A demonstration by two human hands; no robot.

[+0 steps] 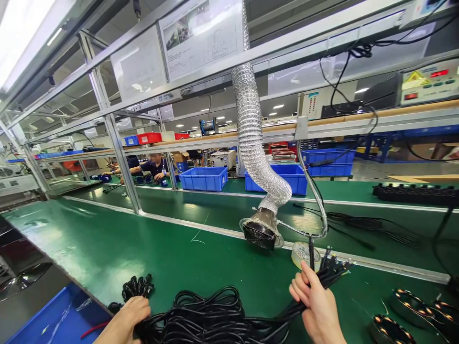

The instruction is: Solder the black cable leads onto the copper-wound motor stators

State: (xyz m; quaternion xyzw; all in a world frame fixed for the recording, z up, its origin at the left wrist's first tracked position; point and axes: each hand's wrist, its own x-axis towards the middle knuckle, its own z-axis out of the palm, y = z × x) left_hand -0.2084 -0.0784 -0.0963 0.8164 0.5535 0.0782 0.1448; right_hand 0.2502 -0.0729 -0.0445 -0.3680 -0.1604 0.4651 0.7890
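A thick bundle of black cables (208,317) lies looped at the front edge of the green bench. My left hand (124,320) is closed around its left end, just below a cluster of black connectors (138,287). Near the other end, my right hand (319,303) grips the same bundle, with fingers wrapped round it. Beyond that hand the loose cable ends (335,268) fan out, some showing thin coloured wires. A roll of clear tape (299,255) sits just behind my right hand, partly hidden by a cable.
A fume fan (260,234) hangs from a silver duct (251,124) at bench height. Round black parts with copper-coloured spots (389,329) lie at right. Blue bins (203,179) stand behind; another blue bin (53,322) is lower left. A co-worker (157,168) sits farther back.
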